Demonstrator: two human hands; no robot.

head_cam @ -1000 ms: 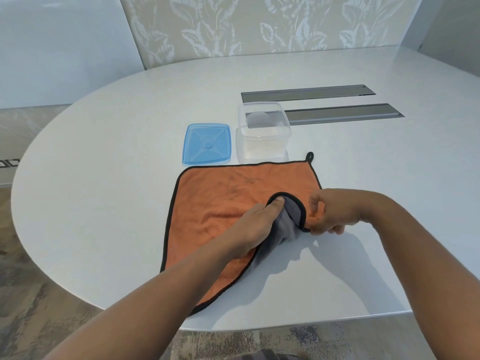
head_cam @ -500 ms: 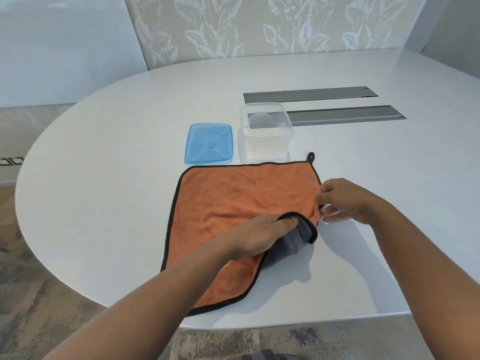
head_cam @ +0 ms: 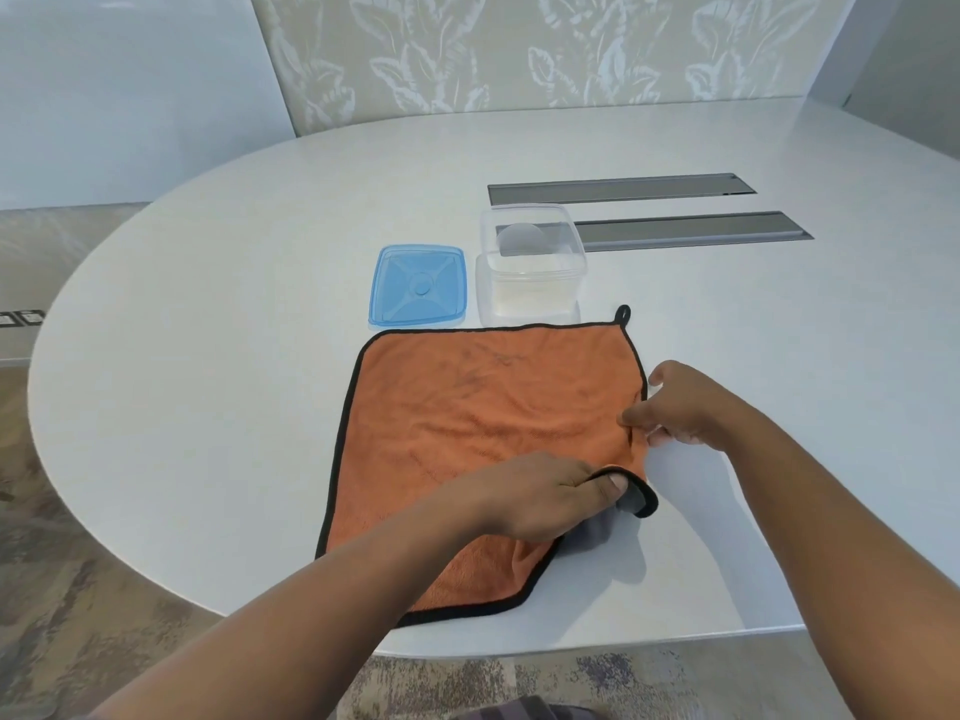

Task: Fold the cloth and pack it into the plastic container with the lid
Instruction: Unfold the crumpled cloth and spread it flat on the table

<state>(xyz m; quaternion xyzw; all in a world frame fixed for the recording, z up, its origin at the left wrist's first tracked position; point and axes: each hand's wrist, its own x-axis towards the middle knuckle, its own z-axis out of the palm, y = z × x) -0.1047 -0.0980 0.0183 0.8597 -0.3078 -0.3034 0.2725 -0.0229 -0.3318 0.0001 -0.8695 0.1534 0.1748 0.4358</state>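
Table (head_cam: 218, 314): we see a broad white oval top that fills most of the view, with everything else resting on it.
Slots (head_cam: 691, 232): we count two long grey recessed strips set into the table on the far right side, one behind the other.
Cloth (head_cam: 467, 407): we find the orange cloth with black edging spread flat near the table's near edge, its grey underside showing only where the near right corner is curled over. A small black hanging loop (head_cam: 622, 313) sticks out at the far right corner.
Container (head_cam: 530, 267): we see the clear plastic tub standing open and upright just beyond the cloth's far edge, nearly touching it. We cannot tell whether anything is inside.
Lid (head_cam: 418, 284): we see the blue square lid lying flat just to the left of the container, apart from the cloth's far edge by a narrow strip of table.
Left hand (head_cam: 540, 496): we see it lying palm down on the cloth's near right part, thumb and fingers closed on the curled corner, the black hem looping round the thumb tip.
Right hand (head_cam: 680, 407): we see it at the cloth's right edge, about midway along, with thumb and fingertips drawn close together on the hem; the other fingers are bent under and rest on the table.
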